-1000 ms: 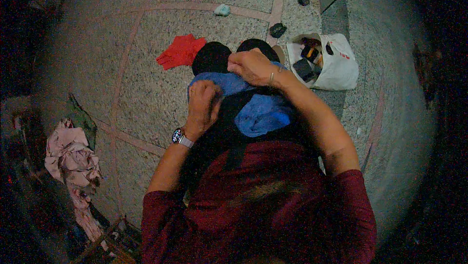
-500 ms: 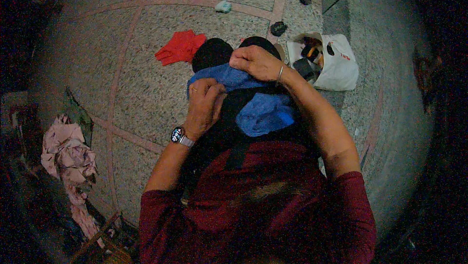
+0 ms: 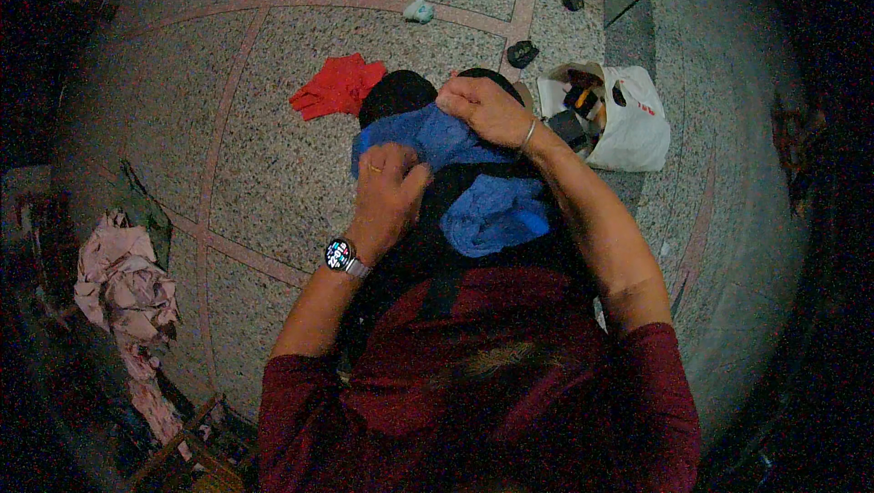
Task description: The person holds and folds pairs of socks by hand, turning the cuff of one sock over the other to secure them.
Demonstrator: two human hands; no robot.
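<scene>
A blue piece of cloth [image 3: 410, 132] is spread across my knees. Its near left edge is in the curled fingers of my left hand [image 3: 390, 193], which is slightly blurred. My right hand [image 3: 487, 111] is closed on the far right part of the same cloth, thumb and fingers pressed together. Closer to my body, a second blue cloth [image 3: 496, 215] lies crumpled on my dark-clad lap, touched by neither hand. What exactly the fingertips pinch is partly hidden.
Red cloth [image 3: 337, 86] lies on the speckled floor beyond my left knee. A white plastic bag [image 3: 637, 120] with dark items stands at the right. Small dark bundles [image 3: 523, 54] and a pale one [image 3: 419, 11] sit farther off. Crumpled pinkish cloth [image 3: 127, 279] is at the left.
My left hand has shifted a little along the near edge of the blue cloth, its wrist turning slightly. My right hand has moved slightly to the right, still on the cloth.
</scene>
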